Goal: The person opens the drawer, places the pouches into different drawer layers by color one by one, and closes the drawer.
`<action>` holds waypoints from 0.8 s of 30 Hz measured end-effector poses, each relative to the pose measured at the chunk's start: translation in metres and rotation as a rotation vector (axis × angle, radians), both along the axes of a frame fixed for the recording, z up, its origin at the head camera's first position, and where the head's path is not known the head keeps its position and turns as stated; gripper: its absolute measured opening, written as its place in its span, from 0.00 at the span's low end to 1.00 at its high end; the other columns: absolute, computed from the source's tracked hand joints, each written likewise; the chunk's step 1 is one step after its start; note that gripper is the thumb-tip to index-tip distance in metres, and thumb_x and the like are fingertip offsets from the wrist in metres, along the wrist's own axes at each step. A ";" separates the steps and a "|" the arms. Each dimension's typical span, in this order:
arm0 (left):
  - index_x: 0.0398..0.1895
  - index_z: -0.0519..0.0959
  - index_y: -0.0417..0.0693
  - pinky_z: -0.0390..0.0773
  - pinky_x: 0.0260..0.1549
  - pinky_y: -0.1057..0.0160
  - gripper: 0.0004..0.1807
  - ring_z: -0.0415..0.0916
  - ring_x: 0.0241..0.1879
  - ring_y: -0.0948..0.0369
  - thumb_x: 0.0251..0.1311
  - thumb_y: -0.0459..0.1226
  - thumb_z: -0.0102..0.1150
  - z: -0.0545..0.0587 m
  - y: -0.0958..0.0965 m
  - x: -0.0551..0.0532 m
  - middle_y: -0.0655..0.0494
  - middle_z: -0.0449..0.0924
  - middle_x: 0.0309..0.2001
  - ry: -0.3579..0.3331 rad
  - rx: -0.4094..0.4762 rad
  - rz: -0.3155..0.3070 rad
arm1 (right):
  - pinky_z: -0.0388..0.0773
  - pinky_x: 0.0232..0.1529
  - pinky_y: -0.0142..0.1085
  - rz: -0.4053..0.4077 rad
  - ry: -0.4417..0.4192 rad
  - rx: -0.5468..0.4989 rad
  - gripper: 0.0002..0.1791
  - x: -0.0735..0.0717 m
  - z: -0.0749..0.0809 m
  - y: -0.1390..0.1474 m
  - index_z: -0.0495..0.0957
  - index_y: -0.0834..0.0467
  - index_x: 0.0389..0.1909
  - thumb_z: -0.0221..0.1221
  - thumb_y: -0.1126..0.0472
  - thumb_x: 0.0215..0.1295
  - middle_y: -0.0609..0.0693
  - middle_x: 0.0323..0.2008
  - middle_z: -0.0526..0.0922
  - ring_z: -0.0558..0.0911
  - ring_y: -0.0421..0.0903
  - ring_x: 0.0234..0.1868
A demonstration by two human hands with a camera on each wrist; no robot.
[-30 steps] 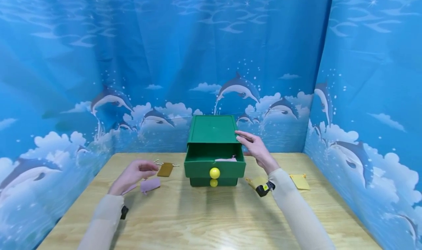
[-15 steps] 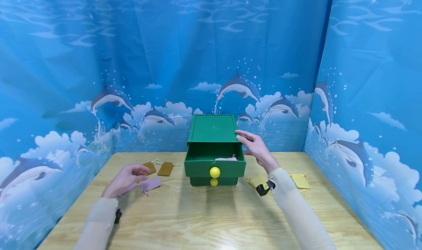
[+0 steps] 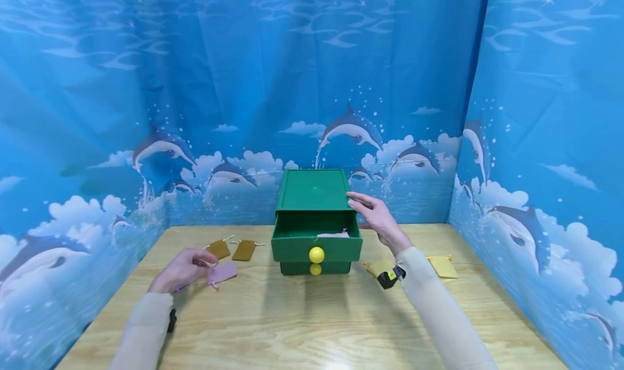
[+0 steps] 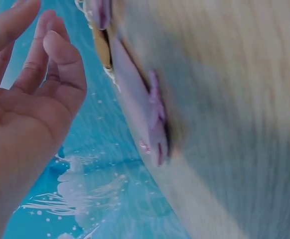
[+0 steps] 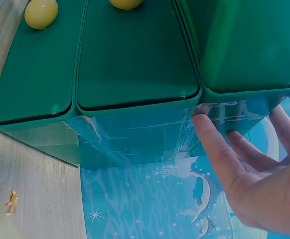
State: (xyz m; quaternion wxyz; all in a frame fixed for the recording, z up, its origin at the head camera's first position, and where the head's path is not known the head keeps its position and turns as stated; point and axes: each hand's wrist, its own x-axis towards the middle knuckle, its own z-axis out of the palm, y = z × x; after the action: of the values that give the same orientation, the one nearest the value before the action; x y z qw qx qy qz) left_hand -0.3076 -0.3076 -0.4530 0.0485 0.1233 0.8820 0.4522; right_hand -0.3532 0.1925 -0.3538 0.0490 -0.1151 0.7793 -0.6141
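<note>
My left hand point(image 3: 179, 270) hovers low over the table's left side, beside a lilac drawstring pouch point(image 3: 224, 272). In the left wrist view its fingers point(image 4: 33, 69) are loosely bent with nothing between them, and a second lilac pouch point(image 4: 140, 99) lies below. Two brown pouches point(image 3: 219, 249) lie just behind. At the centre stands a green drawer cabinet point(image 3: 314, 188) with its top drawer point(image 3: 292, 249) pulled out; a pale pink pouch point(image 3: 333, 234) shows inside. My right hand point(image 3: 377, 221) rests with fairly straight fingers against the cabinet's upper right side, as the right wrist view confirms.
Two yellow pouches lie on the right, one point(image 3: 442, 267) farther out and one point(image 3: 381, 267) partly hidden by the right wrist camera. Round yellow knobs point(image 3: 317, 254) stick out from the drawer fronts. A blue dolphin-print curtain point(image 3: 234, 115) encloses the wooden table point(image 3: 273, 326).
My left hand has moved left and toward me, off a brown pouch that it covered earlier, and now sits by the lilac pouches. My right hand stays at the cabinet.
</note>
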 end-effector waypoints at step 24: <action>0.46 0.83 0.36 0.77 0.39 0.60 0.20 0.76 0.43 0.53 0.44 0.23 0.64 -0.015 -0.001 -0.014 0.41 0.82 0.46 -0.035 -0.137 0.013 | 0.68 0.64 0.59 0.020 -0.021 0.003 0.27 0.023 0.023 -0.007 0.64 0.48 0.72 0.51 0.49 0.75 0.55 0.74 0.60 0.58 0.58 0.75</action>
State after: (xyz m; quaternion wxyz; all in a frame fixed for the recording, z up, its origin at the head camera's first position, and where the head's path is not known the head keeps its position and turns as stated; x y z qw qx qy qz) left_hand -0.3215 -0.3084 -0.4684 0.0695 0.1059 0.9106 0.3934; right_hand -0.3298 0.1860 -0.3306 0.0635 -0.1165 0.7784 -0.6136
